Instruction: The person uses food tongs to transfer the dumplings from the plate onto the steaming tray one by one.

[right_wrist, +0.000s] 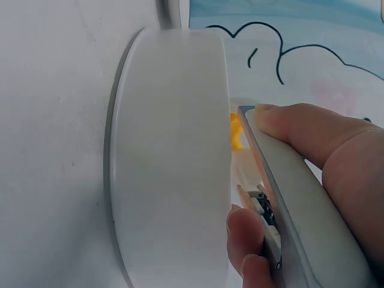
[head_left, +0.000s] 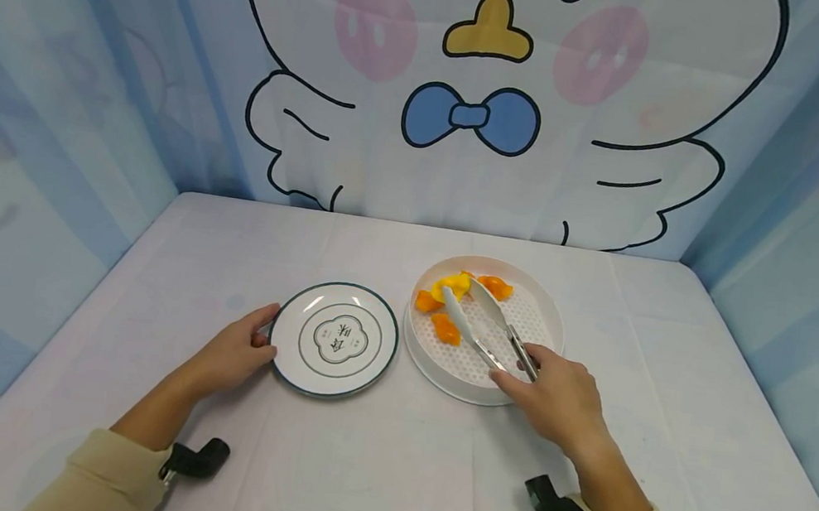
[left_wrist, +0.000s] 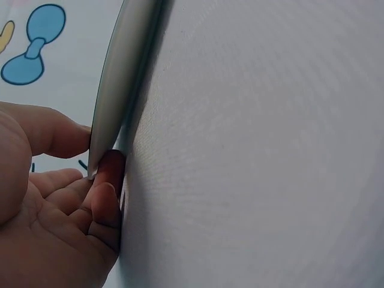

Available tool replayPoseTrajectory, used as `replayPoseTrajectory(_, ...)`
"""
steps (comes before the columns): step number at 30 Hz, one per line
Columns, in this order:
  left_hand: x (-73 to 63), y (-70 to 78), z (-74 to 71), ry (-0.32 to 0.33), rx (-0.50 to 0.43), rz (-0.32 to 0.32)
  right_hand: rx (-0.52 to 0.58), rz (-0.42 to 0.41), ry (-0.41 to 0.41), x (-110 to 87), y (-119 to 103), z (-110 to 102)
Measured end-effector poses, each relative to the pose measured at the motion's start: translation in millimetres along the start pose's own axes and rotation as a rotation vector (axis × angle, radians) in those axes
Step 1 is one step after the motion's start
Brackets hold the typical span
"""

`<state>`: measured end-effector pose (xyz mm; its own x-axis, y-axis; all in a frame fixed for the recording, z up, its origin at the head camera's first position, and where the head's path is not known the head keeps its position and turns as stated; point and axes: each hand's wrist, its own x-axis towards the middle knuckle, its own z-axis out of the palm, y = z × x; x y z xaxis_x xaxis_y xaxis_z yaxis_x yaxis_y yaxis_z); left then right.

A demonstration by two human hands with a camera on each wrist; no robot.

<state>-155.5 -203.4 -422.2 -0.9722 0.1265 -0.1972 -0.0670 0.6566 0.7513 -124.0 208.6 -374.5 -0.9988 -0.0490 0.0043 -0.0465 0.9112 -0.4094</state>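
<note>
A white plate (head_left: 293,360) with a dark blue-green rim lies left of centre. My left hand (head_left: 237,354) pinches its left edge, thumb above and fingers (left_wrist: 107,201) tucked under the rim. My right hand (head_left: 563,396) grips silver tongs with pale tips (head_left: 464,320), held over a round white steamer-like tray (head_left: 545,320) with a dimpled floor. The tongs' arms stand apart, tips at a yellow piece (head_left: 451,285); whether they touch it I cannot tell. Around it lie several orange pieces (head_left: 445,328). In the right wrist view the tray's wall (right_wrist: 174,156) hides most of them.
A pale cloth covers the table (head_left: 372,468). Behind it hangs a curtain (head_left: 462,186) printed with a cartoon bird, and blue curtains (head_left: 56,127) close both sides. Black wrist cameras (head_left: 196,460) sit on both forearms. Plate and tray stand almost side by side.
</note>
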Motion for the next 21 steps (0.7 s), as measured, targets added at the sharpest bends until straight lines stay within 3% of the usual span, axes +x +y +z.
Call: replayPoseTrajectory(21, 0.1, -0.3, 0.8, -0.002, -0.011, -0.013, -0.028, 0.035, -0.034, -0.8, 16, -4)
